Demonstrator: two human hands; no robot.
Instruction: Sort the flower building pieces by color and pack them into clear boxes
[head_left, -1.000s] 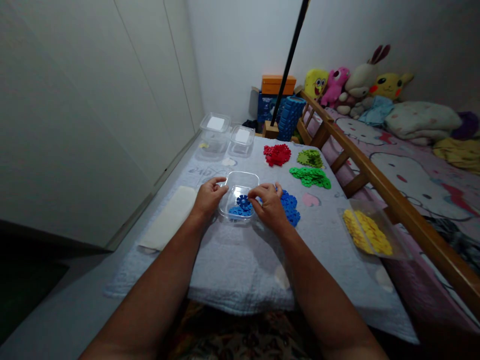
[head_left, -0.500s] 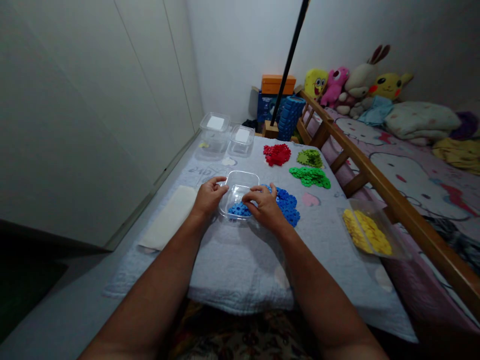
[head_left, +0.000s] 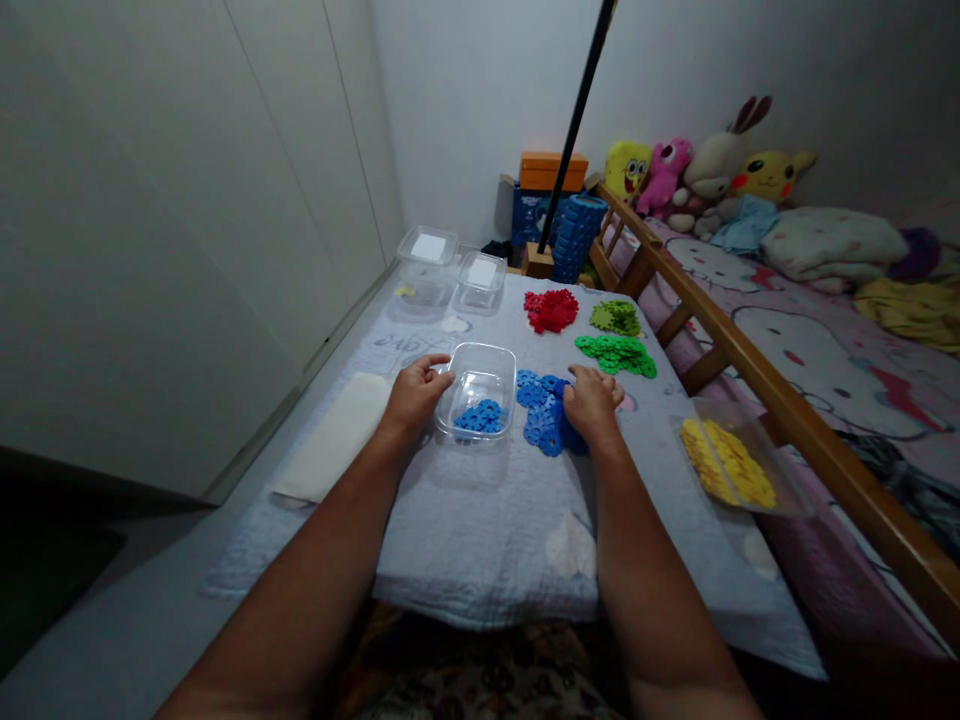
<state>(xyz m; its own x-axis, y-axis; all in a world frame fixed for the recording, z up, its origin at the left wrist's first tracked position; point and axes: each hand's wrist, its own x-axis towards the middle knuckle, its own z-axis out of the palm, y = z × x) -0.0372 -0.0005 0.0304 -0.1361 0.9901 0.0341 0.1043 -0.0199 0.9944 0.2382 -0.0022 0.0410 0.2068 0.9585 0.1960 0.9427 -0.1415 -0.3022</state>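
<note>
Pale quilted cloth [head_left: 480, 520], spread alongside a wooden bed rail [head_left: 750, 365], serves as the work surface. My left hand [head_left: 414, 395] has its fingers curled against the near-left wall of the clear tub [head_left: 486, 349], gripping it. My right hand [head_left: 592, 405] lies palm down with bent fingers over the right edge of the loose blue discs [head_left: 536, 405]; I cannot tell whether any disc is pinched beneath it.

The tub stands between my two hands. The loose blue heap lies just beside the tub's right wall, so the right hand is the nearer one, with the tub to its left. The heap's long axis runs away from me rather than across. A thin layer of blue discs in the tub [head_left: 480, 416] covers the near part of its floor; the pieces look flat, round and notched at the rim.

Farther off lie a red heap [head_left: 553, 309], two green heaps [head_left: 616, 353] and a bag of yellow pieces [head_left: 726, 462].
</note>
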